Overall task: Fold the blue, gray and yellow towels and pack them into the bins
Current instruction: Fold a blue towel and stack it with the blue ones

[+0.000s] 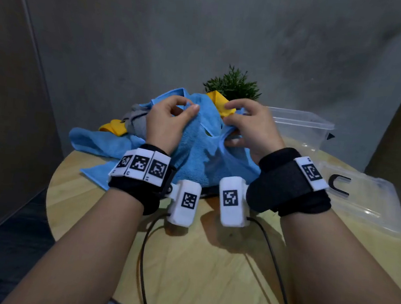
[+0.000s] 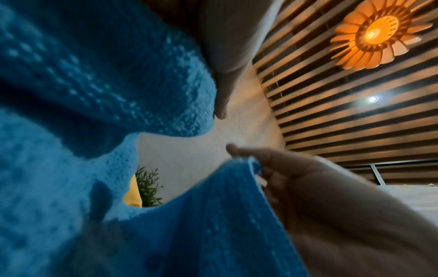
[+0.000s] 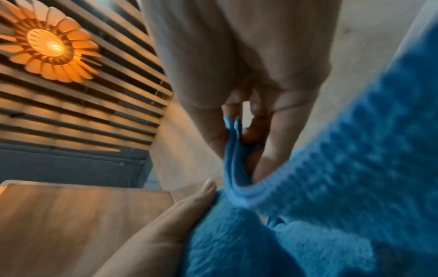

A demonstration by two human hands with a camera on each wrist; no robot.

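Note:
A blue towel (image 1: 199,156) is held up over a heap of towels at the back of the round wooden table (image 1: 208,263). My left hand (image 1: 191,106) pinches its upper edge between thumb and forefinger. My right hand (image 1: 231,121) grips another part of that edge with curled fingers. In the right wrist view my fingers (image 3: 213,131) pinch a doubled blue towel (image 3: 233,150) edge. The left wrist view is filled with the blue towel (image 2: 71,168). Yellow towel (image 1: 220,102) pokes out behind my hands, another yellow piece (image 1: 113,127) lies left. A gray towel (image 1: 136,121) sits in the heap.
A clear plastic bin (image 1: 302,127) stands at the back right, a second clear bin (image 1: 366,199) with a black C-shaped mark nearer on the right. A small green plant (image 1: 233,85) stands behind the heap. More blue cloth (image 1: 92,141) spreads left. Bare table lies in front.

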